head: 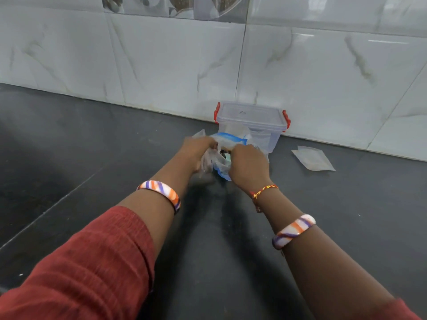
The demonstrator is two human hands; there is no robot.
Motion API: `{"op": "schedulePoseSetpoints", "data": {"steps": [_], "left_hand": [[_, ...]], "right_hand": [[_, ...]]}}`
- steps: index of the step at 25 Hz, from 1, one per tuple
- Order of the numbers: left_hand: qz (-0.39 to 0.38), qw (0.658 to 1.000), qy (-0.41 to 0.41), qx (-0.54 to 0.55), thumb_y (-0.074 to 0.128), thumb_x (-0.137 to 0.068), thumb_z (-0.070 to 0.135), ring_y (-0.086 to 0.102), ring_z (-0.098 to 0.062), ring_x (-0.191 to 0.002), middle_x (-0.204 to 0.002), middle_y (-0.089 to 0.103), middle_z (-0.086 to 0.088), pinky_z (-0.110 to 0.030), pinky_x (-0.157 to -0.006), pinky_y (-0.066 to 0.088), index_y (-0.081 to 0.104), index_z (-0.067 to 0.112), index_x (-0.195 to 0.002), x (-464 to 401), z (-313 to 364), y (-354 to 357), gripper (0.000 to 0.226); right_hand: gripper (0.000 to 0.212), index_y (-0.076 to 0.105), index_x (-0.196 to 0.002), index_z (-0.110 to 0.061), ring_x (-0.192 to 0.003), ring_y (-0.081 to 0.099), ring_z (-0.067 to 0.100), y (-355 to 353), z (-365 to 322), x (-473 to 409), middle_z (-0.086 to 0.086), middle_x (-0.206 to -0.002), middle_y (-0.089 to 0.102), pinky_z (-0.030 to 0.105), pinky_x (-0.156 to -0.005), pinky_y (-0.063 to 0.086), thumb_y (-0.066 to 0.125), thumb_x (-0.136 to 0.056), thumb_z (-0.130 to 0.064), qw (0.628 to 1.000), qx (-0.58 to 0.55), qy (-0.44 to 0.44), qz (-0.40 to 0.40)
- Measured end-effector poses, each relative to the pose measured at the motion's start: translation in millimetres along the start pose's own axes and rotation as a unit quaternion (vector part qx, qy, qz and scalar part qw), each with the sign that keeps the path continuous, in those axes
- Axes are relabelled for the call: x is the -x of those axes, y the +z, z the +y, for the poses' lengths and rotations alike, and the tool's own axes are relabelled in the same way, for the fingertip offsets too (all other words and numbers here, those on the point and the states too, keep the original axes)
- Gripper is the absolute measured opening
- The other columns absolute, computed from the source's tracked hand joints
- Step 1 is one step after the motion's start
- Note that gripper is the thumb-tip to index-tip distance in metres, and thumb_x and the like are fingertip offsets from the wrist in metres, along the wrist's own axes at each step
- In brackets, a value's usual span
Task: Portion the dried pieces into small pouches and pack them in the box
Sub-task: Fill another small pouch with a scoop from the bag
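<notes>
A crumpled clear plastic bag (216,158) with blue edging is gripped from both sides above a dark stone counter (92,146), near the counter's back edge where it meets a wall of pale marbled tiles (161,65). The left hand (196,150) is seen curled round the bag's left side, and the right hand (248,165) is closed over its right side, the knuckles turned toward the camera. Something dark is glimpsed inside the bag between the two hands, but what it is cannot be told from this view; the bag is blurred.

Just behind the bag, a clear plastic box (251,124) is set against the foot of the tiled wall. Its lid is in place, and red clips are shown at both ends. Whether the clips are latched cannot be told.

A small flat clear pouch (313,158) is laid on the counter to the right of the box, close to the back edge and apart from both hands.

A striped bangle (161,189) in white, orange and purple is worn on the left forearm, above a pushed-up red sleeve (92,262). A matching bangle (293,230) is worn on the right forearm, with a red and yellow thread (265,190) tied round the wrist nearer the hand.
</notes>
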State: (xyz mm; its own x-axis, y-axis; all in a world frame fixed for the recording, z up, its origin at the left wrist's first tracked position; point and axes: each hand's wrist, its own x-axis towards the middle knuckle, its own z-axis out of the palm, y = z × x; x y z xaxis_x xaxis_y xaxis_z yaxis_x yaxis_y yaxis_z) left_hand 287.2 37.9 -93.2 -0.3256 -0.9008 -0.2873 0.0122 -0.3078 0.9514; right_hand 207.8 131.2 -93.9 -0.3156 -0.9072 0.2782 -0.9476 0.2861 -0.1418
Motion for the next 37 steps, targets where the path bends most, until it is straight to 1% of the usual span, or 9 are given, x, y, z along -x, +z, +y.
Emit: {"op": "schedulePoseSetpoints", "data": {"steps": [3, 6, 9, 12, 17, 22, 26, 32, 37], "left_hand": [[-0.009, 0.984, 0.071, -0.162, 0.061, -0.074, -0.004, 0.052, -0.021, -0.060, -0.070, 0.052, -0.012, -0.019, -0.041, 0.040, 0.053, -0.002, -0.093, 19, 36, 28, 0.020], [-0.084, 0.923, 0.104, -0.360, 0.069, -0.074, 0.007, 0.052, -0.023, -0.080, -0.075, 0.049, -0.008, -0.023, -0.054, 0.041, 0.053, 0.001, -0.104, 38, 47, 52, 0.035], [-0.102, 0.909, 0.123, -0.385, 0.070, -0.071, 0.006, 0.050, -0.019, -0.074, -0.075, 0.047, -0.006, -0.024, -0.053, 0.040, 0.049, 0.003, -0.098, 33, 31, 53, 0.034], [-0.054, 0.917, 0.167, -0.359, 0.070, -0.070, 0.004, 0.048, -0.016, -0.068, -0.071, 0.042, -0.002, -0.022, -0.048, 0.037, 0.047, 0.003, -0.090, 33, 22, 41, 0.030], [0.021, 0.936, 0.205, -0.286, 0.068, -0.071, 0.004, 0.047, -0.017, -0.075, -0.072, 0.041, 0.002, -0.024, -0.054, 0.038, 0.041, 0.012, -0.076, 44, 12, 21, 0.029], [0.058, 0.943, 0.196, -0.263, 0.076, -0.068, 0.012, 0.049, -0.019, -0.090, -0.098, 0.048, -0.004, -0.029, -0.073, 0.043, 0.047, 0.005, -0.111, 54, -2, 8, 0.052], [0.050, 0.946, 0.217, -0.236, 0.082, -0.050, 0.027, 0.061, -0.027, -0.093, -0.095, 0.057, -0.011, -0.027, -0.066, 0.044, 0.054, 0.001, -0.105, 66, -21, -1, 0.067], [0.103, 0.957, 0.244, -0.120, 0.078, -0.074, 0.021, 0.054, -0.019, -0.102, -0.114, 0.054, -0.006, -0.025, -0.082, 0.043, 0.040, 0.009, -0.126, 108, -64, -5, 0.065], [0.114, 0.921, 0.285, -0.239, 0.079, -0.071, 0.019, 0.055, -0.024, -0.112, -0.123, 0.056, -0.010, -0.026, -0.083, 0.041, 0.043, 0.005, -0.125, 136, -74, -7, 0.067]], "right_hand": [[0.018, 0.070, -0.085, 0.007, -0.081, 0.066, 0.022, -6, 20, -3, 0.018, -0.085, 0.070, 0.030, -0.068, 0.049, 0.056, -0.075, 0.000, 0.975, -0.190, 0.111, -0.027], [0.009, 0.068, -0.074, 0.004, -0.034, 0.052, -0.002, -3, 28, 3, 0.010, -0.062, 0.063, 0.016, -0.041, 0.040, 0.059, -0.078, 0.004, 0.880, -0.403, 0.247, -0.053], [0.016, 0.061, -0.100, 0.006, -0.021, 0.042, 0.001, 0, 24, 13, 0.015, -0.076, 0.061, 0.009, -0.027, 0.029, 0.057, -0.084, 0.005, 0.788, -0.525, 0.317, -0.053], [0.028, 0.055, -0.114, 0.008, -0.021, 0.041, 0.001, 0, 22, 20, 0.017, -0.079, 0.063, 0.009, -0.027, 0.028, 0.057, -0.087, 0.001, 0.743, -0.571, 0.348, -0.035], [0.029, 0.059, -0.113, 0.007, -0.021, 0.043, 0.000, -7, 19, 30, 0.020, -0.092, 0.067, 0.008, -0.028, 0.029, 0.061, -0.085, -0.001, 0.746, -0.565, 0.353, 0.005], [0.012, 0.064, -0.096, 0.003, -0.021, 0.042, 0.000, -17, 25, 52, 0.014, -0.077, 0.065, 0.009, -0.027, 0.029, 0.062, -0.085, -0.003, 0.753, -0.557, 0.349, 0.007], [0.005, 0.065, -0.080, -0.002, -0.026, 0.039, 0.002, -27, 33, 74, 0.012, -0.069, 0.065, 0.010, -0.028, 0.028, 0.062, -0.084, -0.001, 0.770, -0.542, 0.336, 0.006], [0.012, 0.065, -0.076, -0.004, -0.038, 0.037, 0.005, -41, 41, 113, 0.009, -0.062, 0.064, 0.011, -0.029, 0.027, 0.059, -0.085, 0.000, 0.779, -0.549, 0.303, -0.002], [0.014, 0.064, -0.073, -0.007, -0.026, 0.037, 0.000, -69, 34, 139, 0.009, -0.065, 0.064, 0.009, -0.030, 0.028, 0.060, -0.085, 0.001, 0.787, -0.580, 0.210, 0.004]]}}
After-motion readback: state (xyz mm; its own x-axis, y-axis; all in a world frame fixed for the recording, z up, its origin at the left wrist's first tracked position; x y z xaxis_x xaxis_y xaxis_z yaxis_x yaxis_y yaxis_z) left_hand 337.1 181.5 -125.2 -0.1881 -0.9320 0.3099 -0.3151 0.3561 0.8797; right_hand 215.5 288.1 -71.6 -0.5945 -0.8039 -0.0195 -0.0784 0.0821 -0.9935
